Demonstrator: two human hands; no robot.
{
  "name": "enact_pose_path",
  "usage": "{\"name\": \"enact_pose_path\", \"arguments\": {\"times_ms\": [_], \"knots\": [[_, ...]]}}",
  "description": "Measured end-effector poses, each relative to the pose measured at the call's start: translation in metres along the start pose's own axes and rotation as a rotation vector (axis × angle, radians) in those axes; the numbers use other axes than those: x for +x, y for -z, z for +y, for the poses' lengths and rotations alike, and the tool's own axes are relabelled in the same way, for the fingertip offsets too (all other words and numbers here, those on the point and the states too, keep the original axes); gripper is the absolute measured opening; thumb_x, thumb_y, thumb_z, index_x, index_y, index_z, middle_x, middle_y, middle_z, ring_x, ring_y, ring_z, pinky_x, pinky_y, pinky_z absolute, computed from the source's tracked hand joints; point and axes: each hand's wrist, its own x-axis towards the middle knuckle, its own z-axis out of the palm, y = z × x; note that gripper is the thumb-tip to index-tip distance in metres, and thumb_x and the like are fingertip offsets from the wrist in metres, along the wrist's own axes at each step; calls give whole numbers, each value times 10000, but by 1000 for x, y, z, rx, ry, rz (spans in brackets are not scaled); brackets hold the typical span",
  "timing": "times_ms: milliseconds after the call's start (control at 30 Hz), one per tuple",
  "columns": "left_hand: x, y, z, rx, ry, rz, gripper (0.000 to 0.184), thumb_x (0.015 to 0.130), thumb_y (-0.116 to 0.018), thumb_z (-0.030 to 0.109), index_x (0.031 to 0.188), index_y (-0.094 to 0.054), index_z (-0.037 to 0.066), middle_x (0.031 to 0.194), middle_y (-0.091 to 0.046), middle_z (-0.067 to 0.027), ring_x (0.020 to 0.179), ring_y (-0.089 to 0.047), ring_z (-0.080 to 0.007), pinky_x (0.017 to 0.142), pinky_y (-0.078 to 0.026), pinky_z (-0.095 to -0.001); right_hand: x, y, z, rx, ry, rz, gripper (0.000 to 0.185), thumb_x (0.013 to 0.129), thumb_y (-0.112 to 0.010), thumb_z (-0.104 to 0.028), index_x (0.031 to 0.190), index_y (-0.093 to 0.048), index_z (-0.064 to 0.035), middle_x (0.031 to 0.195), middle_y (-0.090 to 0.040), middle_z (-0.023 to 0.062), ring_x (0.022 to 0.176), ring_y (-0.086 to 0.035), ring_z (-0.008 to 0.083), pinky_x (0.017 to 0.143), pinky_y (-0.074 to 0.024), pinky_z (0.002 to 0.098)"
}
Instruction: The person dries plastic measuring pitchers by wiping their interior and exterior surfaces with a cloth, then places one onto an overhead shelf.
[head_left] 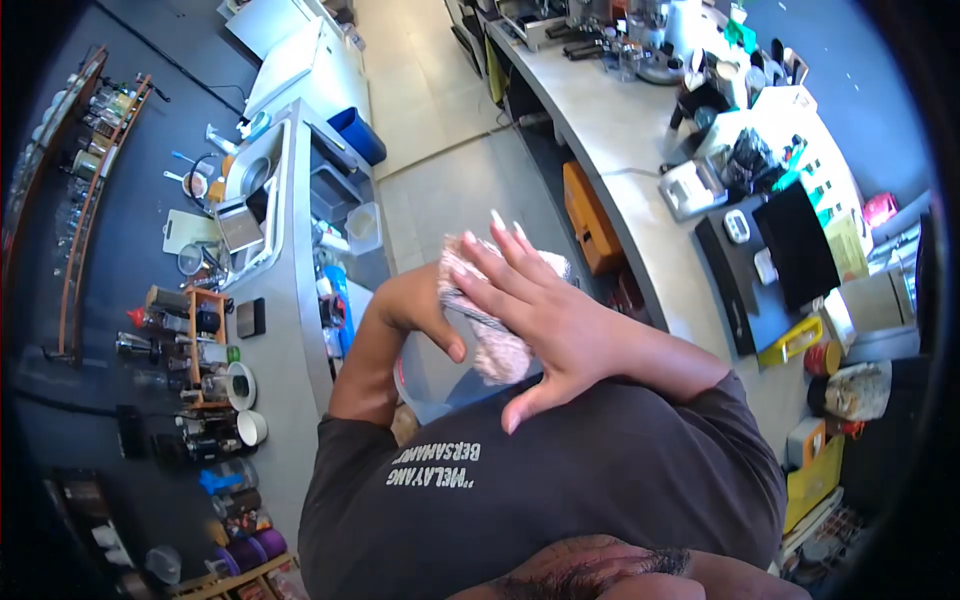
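A crumpled pinkish-beige cloth [500, 358] with a dark striped edge is in front of my chest, between my two hands. My left hand [420, 303] is at the cloth's left side, gripping it from behind; the thumb shows in front, while the fingers are hidden by the cloth. Across the cloth's upper right side lies my right hand [550, 315], back of the hand toward me, with fingers stretched out and thumb apart. Below the cloth, a clear plastic container [425, 390] is partly hidden by my arm and shirt.
To the left is a counter with a sink [270, 160], a drinks rack [208, 345] and a white bowl [252, 428]. A blue bin [357, 135] stands beyond. The right counter [640, 215] carries a black box [730, 280]; an orange case [590, 218] sits underneath.
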Motion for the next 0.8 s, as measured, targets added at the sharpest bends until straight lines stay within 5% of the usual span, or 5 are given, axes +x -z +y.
{"name": "enact_pose_path", "arguments": {"times_ms": [200,500,567,733,800], "knots": [[70,48,25,9,112,6,1213,529,-1022,412,1491,-433,-35,1396,-587,-129,1277,-557,-213,1089,-426,-374,-3,40,120,640,-404,72,487,1104,-414,-289,1482,-447,16,1622,-326,263,1560,-177,408,1263,-144,469],[99,117,-11,228,-141,96,763,623,-975,129,1299,-651,-15,1272,-688,-92,1183,-622,-208,1051,-481,-357,39,89,144,208,67,-114,719,961,-478,-243,1599,-272,16,1676,-144,295,1562,-49,489,1253,-36,567],[93,108,8,-136,11,226,839,601,-987,152,1337,-621,-18,1301,-674,-104,1202,-618,-218,1048,-482,-352,59,95,173,256,103,-162,726,902,-484,-171,1592,-321,-17,1669,-196,282,1559,-74,493,1256,-39,574],[103,118,55,253,118,239,1102,615,-989,427,1472,-461,-20,1390,-579,-155,1273,-552,-259,1117,-424,-413,103,74,237,750,-175,-87,423,1067,-447,-228,1443,-549,-64,1615,-331,277,1557,-164,447,1258,-83,566],[102,137,40,165,54,195,1108,611,-990,434,1469,-460,-25,1404,-576,-158,1290,-549,-264,1119,-422,-413,114,87,230,399,18,-157,443,1045,-448,-191,1455,-536,-46,1618,-321,281,1559,-159,445,1261,-80,558]]}}
